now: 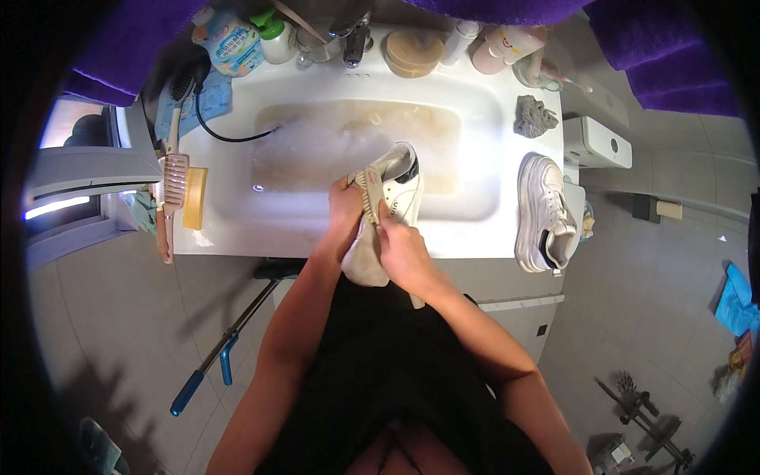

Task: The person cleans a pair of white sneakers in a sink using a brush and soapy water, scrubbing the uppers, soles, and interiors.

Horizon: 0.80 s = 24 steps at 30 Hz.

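Note:
A white sneaker (365,258) is held over the sink's front edge, its toe toward my body and its dark-trimmed heel over the water. My left hand (345,210) is closed round the shoe's left side. My right hand (404,252) grips a grey scrubbing brush (372,188), its handle end sticking out below the hand. The bristles face left and lie against the shoe's upper near the laces; the exact contact is partly hidden. Below the shoe, the white sink (479,186) holds murky, sudsy water (309,158).
A second white sneaker (545,212) rests on the right of the counter, near a crumpled grey cloth (536,116). Bottles (229,47), a faucet (357,43) and a round tan container (414,53) line the back. Combs (174,182) lie at left; a blue-handled pole (229,340) leans below.

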{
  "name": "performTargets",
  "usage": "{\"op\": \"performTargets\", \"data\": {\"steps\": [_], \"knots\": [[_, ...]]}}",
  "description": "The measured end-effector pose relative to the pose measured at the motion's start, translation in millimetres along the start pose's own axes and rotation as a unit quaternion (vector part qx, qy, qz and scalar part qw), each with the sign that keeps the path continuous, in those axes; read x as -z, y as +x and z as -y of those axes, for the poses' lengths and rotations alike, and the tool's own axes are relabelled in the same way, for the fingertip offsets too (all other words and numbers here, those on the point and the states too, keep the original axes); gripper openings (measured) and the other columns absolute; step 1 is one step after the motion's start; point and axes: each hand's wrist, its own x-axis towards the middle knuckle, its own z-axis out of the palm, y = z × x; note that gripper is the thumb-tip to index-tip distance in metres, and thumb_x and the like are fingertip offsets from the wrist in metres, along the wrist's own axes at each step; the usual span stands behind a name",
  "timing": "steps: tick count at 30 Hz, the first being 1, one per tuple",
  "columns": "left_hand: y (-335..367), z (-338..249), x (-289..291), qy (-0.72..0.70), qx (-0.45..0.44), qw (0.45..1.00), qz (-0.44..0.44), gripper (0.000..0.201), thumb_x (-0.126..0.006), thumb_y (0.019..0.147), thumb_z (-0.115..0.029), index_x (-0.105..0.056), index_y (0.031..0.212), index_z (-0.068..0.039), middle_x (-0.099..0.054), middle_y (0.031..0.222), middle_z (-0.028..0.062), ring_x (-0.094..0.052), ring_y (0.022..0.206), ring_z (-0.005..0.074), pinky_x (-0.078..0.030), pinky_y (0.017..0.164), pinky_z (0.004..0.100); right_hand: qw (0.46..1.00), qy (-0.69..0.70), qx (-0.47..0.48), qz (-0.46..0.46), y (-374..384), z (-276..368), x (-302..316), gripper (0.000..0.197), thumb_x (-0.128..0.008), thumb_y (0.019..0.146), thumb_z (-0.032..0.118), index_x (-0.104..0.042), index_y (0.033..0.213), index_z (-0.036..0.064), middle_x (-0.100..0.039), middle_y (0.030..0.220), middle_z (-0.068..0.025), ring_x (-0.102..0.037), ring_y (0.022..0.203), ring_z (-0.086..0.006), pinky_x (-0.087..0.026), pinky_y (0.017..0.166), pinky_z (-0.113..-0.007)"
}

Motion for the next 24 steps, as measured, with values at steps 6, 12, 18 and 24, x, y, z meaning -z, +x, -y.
{"op": "performTargets", "data": {"steps": [6, 12, 18, 24], "knots": [[9, 30, -9, 0.033, -0.127, 0.991, -0.012, 0.024, -0.047, 0.091, -0.014, -0.060, 0.093, 0.005, -0.061, 0.081, 0.0075, -0.050, 0.067, 0.0129, -0.043, 0.063, 0.0286, 0.999, -0.040, -0.024, -0.007, 54, -19, -2, 0.039, -0.051, 0.073, 0.002, -0.044, 0.109, -0.0129, -0.057, 0.071, -0.0249, -0.056, 0.073, -0.0440, -0.046, 0.063, -0.046], [0, 19, -6, 0.056, -0.064, 0.996, 0.005, 0.026, -0.046, 0.092, -0.017, -0.060, 0.094, 0.005, -0.061, 0.080, 0.0070, -0.050, 0.067, 0.0129, -0.043, 0.063, 0.0285, 0.997, 0.000, -0.071, 0.038, 14, 6, 12, 0.039, -0.045, 0.078, 0.001, -0.045, 0.116, -0.0094, -0.059, 0.081, -0.0278, -0.059, 0.076, -0.0423, -0.046, 0.066, -0.046], [5, 24, 1, 0.007, -0.101, 0.995, 0.000, 0.026, -0.046, 0.093, -0.017, -0.060, 0.092, 0.005, -0.060, 0.077, 0.0072, -0.051, 0.069, 0.0134, -0.044, 0.065, 0.0285, 0.997, -0.028, -0.048, 0.059, 44, -4, 9, 0.024, -0.046, 0.080, 0.003, -0.050, 0.101, -0.0084, -0.058, 0.080, -0.0292, -0.058, 0.077, -0.0439, -0.046, 0.068, -0.048], [-17, 8, -8, 0.129, -0.104, 0.986, -0.032, 0.028, -0.045, 0.094, -0.019, -0.061, 0.092, 0.004, -0.061, 0.078, 0.0062, -0.053, 0.071, 0.0142, -0.044, 0.068, 0.0279, 0.995, -0.056, -0.062, 0.053, 30, 4, 17, 0.022, -0.049, 0.079, 0.005, -0.053, 0.098, -0.0051, -0.058, 0.080, -0.0280, -0.058, 0.077, -0.0440, -0.046, 0.068, -0.049]]}}
